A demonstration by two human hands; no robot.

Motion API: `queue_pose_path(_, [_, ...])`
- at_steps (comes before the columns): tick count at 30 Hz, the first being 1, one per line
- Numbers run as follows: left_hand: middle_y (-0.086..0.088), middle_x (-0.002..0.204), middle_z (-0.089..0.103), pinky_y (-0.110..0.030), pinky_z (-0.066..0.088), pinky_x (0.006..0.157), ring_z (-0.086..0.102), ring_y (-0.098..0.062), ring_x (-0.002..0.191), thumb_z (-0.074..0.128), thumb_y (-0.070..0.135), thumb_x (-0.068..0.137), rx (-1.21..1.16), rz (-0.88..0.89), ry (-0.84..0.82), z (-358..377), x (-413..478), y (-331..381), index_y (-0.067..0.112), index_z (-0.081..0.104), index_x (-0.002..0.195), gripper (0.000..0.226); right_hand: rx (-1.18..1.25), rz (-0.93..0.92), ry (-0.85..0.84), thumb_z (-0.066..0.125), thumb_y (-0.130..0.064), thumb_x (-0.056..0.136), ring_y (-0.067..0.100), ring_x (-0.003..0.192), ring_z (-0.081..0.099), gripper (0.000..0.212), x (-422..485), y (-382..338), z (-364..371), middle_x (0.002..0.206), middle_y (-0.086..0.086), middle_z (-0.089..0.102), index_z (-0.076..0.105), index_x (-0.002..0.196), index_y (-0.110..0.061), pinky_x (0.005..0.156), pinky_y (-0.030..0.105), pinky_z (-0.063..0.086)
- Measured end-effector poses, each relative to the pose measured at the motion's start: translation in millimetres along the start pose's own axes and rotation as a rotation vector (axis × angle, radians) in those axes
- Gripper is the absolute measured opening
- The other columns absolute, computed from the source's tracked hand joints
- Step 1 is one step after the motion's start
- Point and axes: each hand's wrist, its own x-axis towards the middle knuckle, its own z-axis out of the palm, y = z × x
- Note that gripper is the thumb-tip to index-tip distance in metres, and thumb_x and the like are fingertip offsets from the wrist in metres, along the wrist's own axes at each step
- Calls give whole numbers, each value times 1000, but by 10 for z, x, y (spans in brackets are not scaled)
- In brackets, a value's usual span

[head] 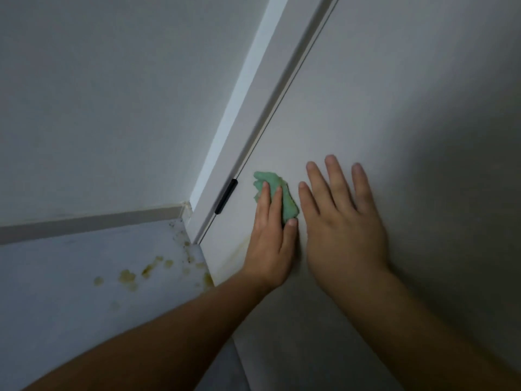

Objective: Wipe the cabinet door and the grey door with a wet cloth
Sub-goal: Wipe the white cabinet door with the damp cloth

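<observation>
Left hand (270,238) is on the grey door (380,94), pressing a bunched green cloth (287,198) against the panel. I see straight fingers laid over it and the thumb tip on its lower end. The cloth sits close to the door's hinge edge, just beside the black hinge (225,196) but not touching it. Right hand (344,221) is flat on the door right next to the cloth, fingers spread wide, holding nothing. Below the left hand I can make out a faint yellowish streak (239,251) on the door. Off to the left, a pale surface (56,306) carries yellow-brown stains (128,276) near its corner by the door frame (253,108)
</observation>
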Motion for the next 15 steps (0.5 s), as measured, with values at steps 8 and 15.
queue_pose_path(8, [2, 169, -24, -50, 6, 129, -20, -10, 156, 23, 43, 109, 95, -3, -22, 29, -42, 152, 30, -14, 159, 64, 66, -75, -1, 23, -55, 102, 49, 139, -41, 91, -290, 121, 138, 149, 31, -45, -33, 149, -2, 113, 63, -26])
queue_pose_path(15, [8, 168, -24, -54, -1, 128, -19, -8, 155, 16, 45, 108, -38, 11, 118, 83, 206, -385, 43, -11, 158, 57, 46, -25, 76, 22, -46, 96, 48, 142, -38, 86, -159, -129, 285, 153, 31, -40, -27, 152, -2, 111, 65, -26])
